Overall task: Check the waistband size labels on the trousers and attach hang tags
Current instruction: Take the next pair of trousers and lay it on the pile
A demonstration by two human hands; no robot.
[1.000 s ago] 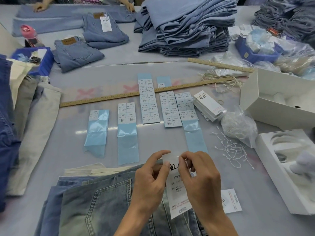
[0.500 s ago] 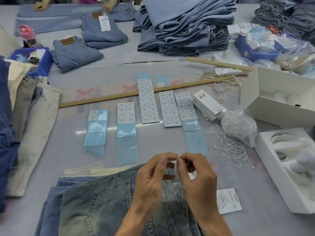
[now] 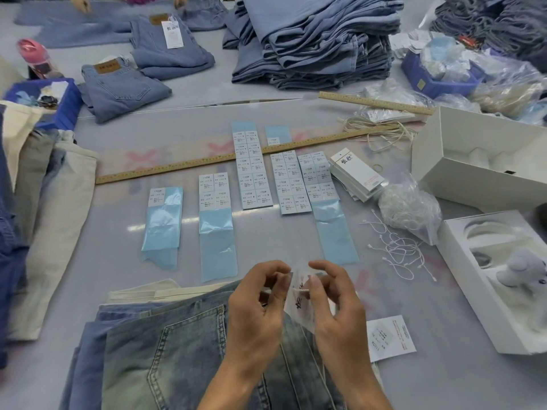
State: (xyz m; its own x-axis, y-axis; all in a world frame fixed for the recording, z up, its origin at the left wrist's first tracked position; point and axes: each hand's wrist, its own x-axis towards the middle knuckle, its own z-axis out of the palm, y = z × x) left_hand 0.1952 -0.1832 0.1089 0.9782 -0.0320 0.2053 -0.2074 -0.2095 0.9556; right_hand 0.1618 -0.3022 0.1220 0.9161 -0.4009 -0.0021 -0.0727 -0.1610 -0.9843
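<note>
While the washed jeans (image 3: 177, 350) lie flat on the surface (image 3: 118, 128) under both wrists, the left hand (image 3: 254, 315) and right hand (image 3: 334, 312) each pinch the white hang tag (image 3: 300, 303) just above the denim. The tag looks blurred and bent. Its thin string (image 3: 321, 372) could slip from the fingertips, or a tighter pinch could crease the card.

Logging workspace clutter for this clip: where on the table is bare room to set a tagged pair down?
Bare table lies between the cream trousers and the sticker strips, and above the long ruler toward the tall denim stack. The right is crowded: loose strings, white boxes, hang tag pile.
</note>
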